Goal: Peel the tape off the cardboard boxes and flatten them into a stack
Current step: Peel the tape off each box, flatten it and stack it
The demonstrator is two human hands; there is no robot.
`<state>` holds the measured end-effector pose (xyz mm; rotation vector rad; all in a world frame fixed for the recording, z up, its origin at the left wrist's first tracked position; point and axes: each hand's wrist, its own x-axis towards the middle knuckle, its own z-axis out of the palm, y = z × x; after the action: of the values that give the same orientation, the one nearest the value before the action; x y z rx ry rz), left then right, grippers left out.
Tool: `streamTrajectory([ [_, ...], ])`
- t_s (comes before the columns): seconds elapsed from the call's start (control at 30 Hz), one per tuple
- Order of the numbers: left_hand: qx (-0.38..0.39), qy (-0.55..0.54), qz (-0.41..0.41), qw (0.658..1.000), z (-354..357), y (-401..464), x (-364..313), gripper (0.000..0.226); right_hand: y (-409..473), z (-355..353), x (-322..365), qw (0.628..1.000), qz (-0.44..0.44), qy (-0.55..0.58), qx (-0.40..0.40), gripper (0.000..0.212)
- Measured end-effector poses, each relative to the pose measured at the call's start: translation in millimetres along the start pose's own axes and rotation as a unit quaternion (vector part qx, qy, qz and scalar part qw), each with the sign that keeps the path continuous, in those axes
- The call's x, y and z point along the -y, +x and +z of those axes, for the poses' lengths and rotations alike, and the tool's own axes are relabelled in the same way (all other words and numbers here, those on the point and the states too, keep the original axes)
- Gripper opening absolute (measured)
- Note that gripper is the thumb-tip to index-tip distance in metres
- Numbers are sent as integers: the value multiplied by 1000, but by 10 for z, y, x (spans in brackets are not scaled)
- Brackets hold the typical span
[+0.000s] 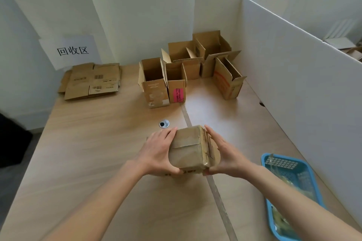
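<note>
Left hand [158,150]: clamped on the left face of the small box [191,148], fingers over its top edge and thumb curled under the near corner, likely to steady it against the other hand.
Right hand [221,153]: pressed to the box's right face, fingers spread flat and thumb tucked under the near bottom edge; the two hands squeeze it from opposite sides, so it can be turned to find a tape end.
Small box: closed, taped along its top seam, held at the middle of the worktop [98,143], just above the centre seam.
Flattened stack [92,80]: at the far left corner, under the paper sign [73,51] on the wall, so finished pieces collect in one spot.
Open boxes [176,76]: upright in a cluster along the far edge towards the right corner, flaps up, apparently waiting their turn.
Blue basket [290,188]: at the near right edge beside the right forearm, holding crumpled clear tape, handy for dropping peeled strips.
Stage: judged early on this box, tape not yet lifted.
</note>
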<state>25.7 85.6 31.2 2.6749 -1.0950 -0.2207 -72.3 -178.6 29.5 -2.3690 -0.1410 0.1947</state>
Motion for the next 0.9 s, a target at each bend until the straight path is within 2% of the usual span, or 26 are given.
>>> streamTrajectory([
  [0.17, 78, 120, 28, 989, 19, 174, -115, 135, -98, 3, -335, 996, 74, 36, 40, 146],
  [0.3, 108, 74, -19, 991, 193, 155, -149, 141, -185, 108, -425, 996, 67, 27, 59, 127],
  [0.4, 163, 24, -63, 984, 407, 129, -184, 146, -184, 274, -382, 997, 47, 64, 14, 102],
  [0.47, 141, -4, -69, 988, 560, 109, -255, 131, -198, 361, -390, 995, 36, 89, -29, 90],
  [0.57, 64, -19, -24, 997, 735, 105, -368, 104, -291, 444, -479, 990, 41, 116, -68, 80],
  [0.63, 38, -13, -9, 999, 811, 148, -426, 103, -377, 473, -543, 987, 52, 133, -80, 78],
  [0.73, 57, 32, -1, 998, 870, 276, -572, 109, -515, 497, -684, 983, 82, 130, -96, 70],
  [0.9, 74, 86, -4, 994, 992, 442, -822, 116, -718, 571, -813, 972, 146, 113, -145, 37],
])
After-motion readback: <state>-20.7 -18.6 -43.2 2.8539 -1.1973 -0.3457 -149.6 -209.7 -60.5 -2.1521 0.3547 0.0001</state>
